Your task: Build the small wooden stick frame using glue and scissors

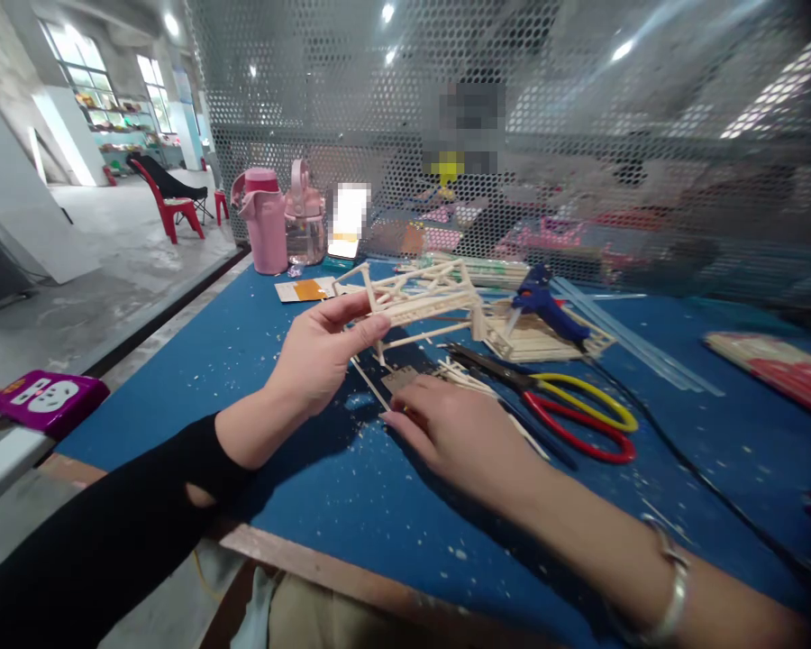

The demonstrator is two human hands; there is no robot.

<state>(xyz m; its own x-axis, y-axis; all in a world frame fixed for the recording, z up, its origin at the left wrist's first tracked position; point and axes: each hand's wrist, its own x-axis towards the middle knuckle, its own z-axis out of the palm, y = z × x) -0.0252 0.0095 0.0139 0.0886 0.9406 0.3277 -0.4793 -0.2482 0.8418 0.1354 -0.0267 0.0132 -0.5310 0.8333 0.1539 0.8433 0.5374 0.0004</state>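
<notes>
A small frame of pale wooden sticks (425,311) is raised above the blue table. My left hand (317,356) grips its left end between thumb and fingers. Lower and to the right, my right hand (446,415) has its fingers pinched near a thin pale stick (371,383); whatever lies between the fingertips is too small to name. A small greyish flat piece (400,379) shows just above those fingers. Loose short sticks (469,374) lie beside the right hand. Scissors with red and yellow handles (574,410) rest to its right.
A blue glue gun (547,306) rests on a stick panel (533,338), its black cable crossing the right side. Behind are a pink jug (267,225), a clear bottle (305,225), a lit phone (348,221) and a perforated metal screen (358,108). Clear glue sticks (642,347) lie right.
</notes>
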